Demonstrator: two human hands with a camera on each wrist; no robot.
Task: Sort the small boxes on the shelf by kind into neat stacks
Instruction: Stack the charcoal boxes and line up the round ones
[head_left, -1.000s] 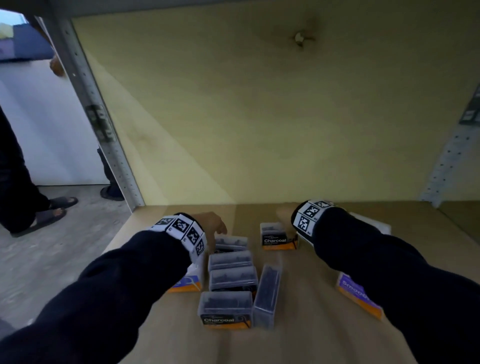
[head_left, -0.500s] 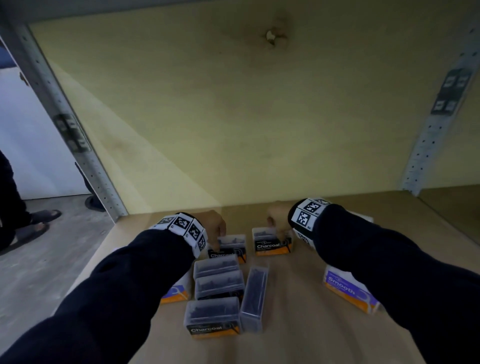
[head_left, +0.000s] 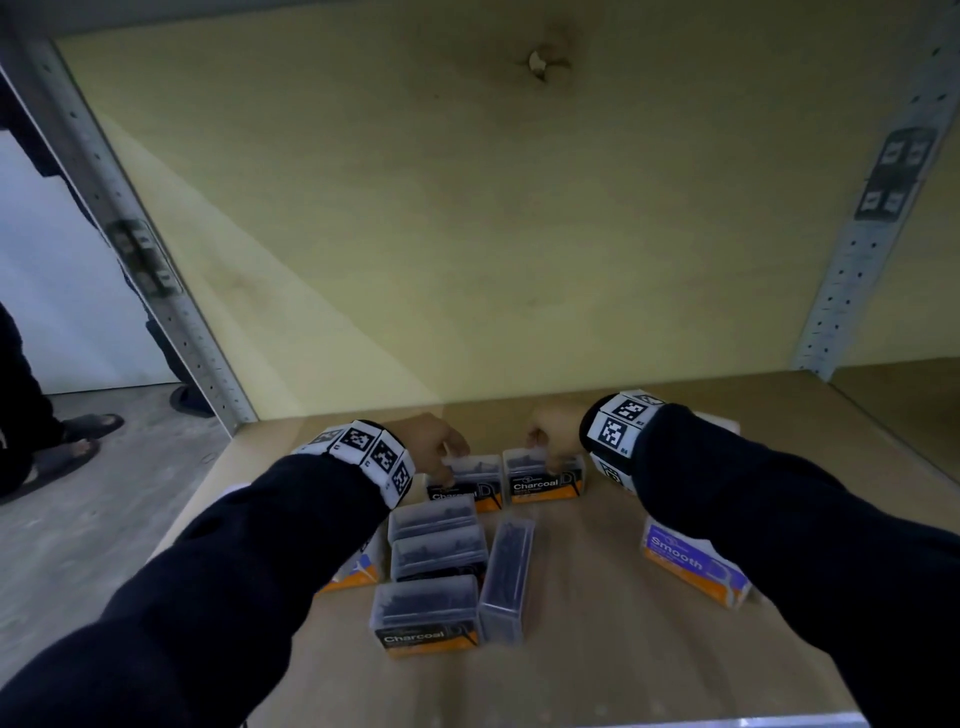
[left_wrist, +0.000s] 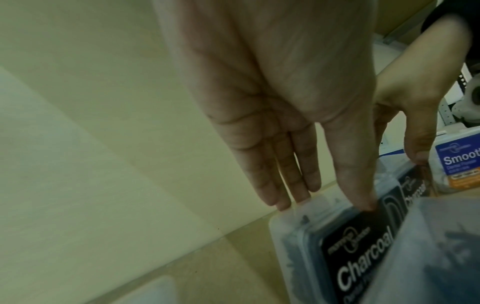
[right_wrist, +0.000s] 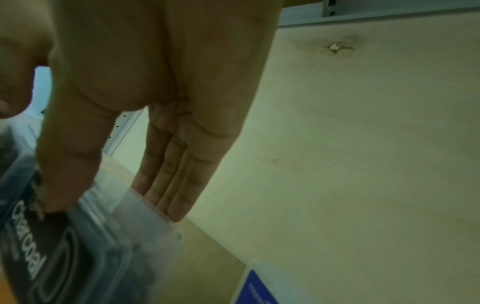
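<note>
Several clear Charcoal boxes lie on the wooden shelf (head_left: 597, 649). My left hand (head_left: 452, 465) pinches the back-left Charcoal box (head_left: 470, 480), thumb on its label and fingers (left_wrist: 283, 197) behind its rear edge. My right hand (head_left: 545, 454) pinches the Charcoal box beside it (head_left: 545, 483) the same way; in the right wrist view this box (right_wrist: 78, 257) shows the thumb on its front. The left wrist view shows my left hand (left_wrist: 324, 203) on its box (left_wrist: 363, 257). An orange and purple Smooth box (head_left: 696, 566) lies to the right.
Three Charcoal boxes (head_left: 439, 553) lie in a column in front of the held ones, with one on its side (head_left: 506, 577). Another Smooth box (head_left: 358, 569) is half hidden under my left arm. A white box (head_left: 722, 421) sits behind my right wrist. A person's feet (head_left: 57, 447) stand left.
Both hands have come down onto the two rear Charcoal boxes and now pinch them. The left box now shows its label and stands close beside the right one.
</note>
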